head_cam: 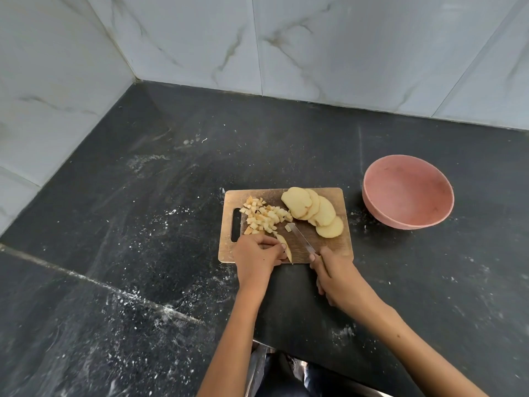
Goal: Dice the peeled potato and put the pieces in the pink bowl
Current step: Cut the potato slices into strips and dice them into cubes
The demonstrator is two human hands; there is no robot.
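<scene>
A wooden cutting board (320, 245) lies on the black counter. A heap of diced potato (262, 217) sits on its left half. Several overlapping potato slices (315, 212) lie at its right rear. My left hand (256, 257) holds a thin potato strip (286, 247) down at the board's near edge, fingers curled on it. My right hand (335, 275) grips the handle of a knife (300, 237); its blade slants over the board, with the tip next to one loose cube. The pink bowl (408, 191) stands right of the board, with nothing in it.
White marble-patterned tiled walls (286, 44) close the counter at the back and left, forming a corner. White specks and smears dot the black counter (143, 224). The counter's near edge runs below my forearms.
</scene>
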